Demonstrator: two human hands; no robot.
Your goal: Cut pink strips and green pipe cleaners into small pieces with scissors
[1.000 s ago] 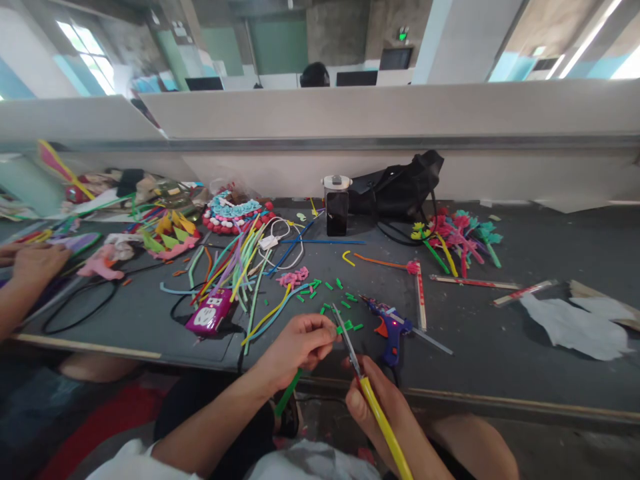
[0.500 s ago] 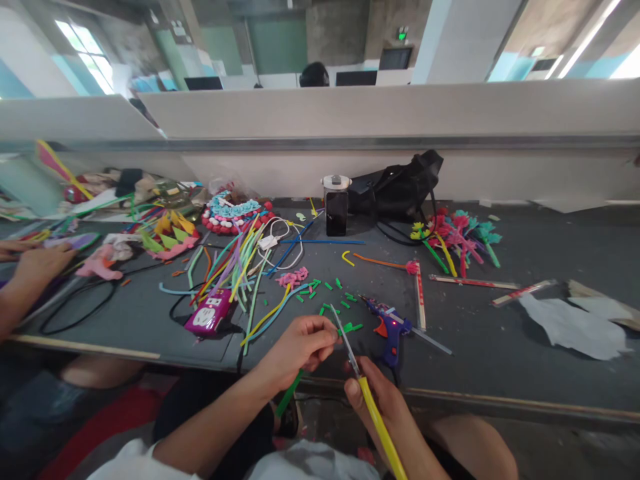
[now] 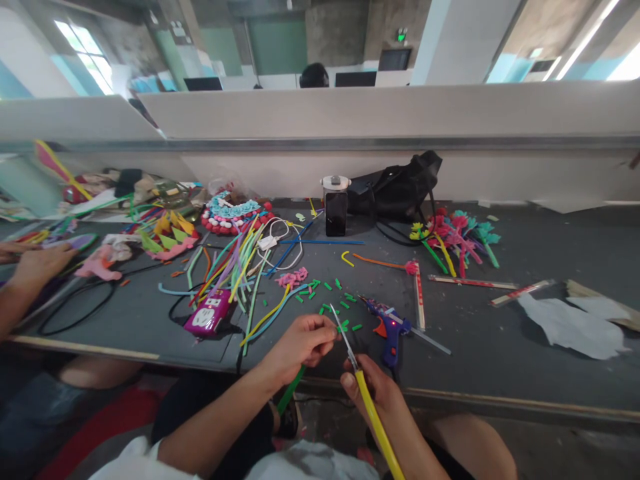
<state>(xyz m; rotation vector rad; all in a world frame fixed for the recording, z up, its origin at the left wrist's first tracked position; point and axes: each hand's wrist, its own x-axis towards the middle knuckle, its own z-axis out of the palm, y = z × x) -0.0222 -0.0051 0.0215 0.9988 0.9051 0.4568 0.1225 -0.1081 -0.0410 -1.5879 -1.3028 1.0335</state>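
Note:
My left hand (image 3: 311,339) is closed in a pinch on a green pipe cleaner (image 3: 291,390), whose long end hangs below the table edge. In my right hand (image 3: 377,387) is a pair of scissors with yellow handles (image 3: 375,420). Their blades look closed and point up and left, right beside my left fingertips. Several short green pipe cleaner pieces (image 3: 345,305) lie scattered on the dark table beyond my hands. A purple hot glue gun (image 3: 393,330) rests to the right of them.
Left of my hands lie a bundle of coloured pipe cleaners (image 3: 240,257) and a purple box (image 3: 207,315). Fuzzy flowers (image 3: 457,237), a black bag (image 3: 405,190) and a bottle (image 3: 336,207) stand farther back. Another person's hand (image 3: 43,270) works at the far left.
A green piece that stuck out past the scissor blades now lies on the table among the others. My right hand and the scissors have shifted slightly up and left.

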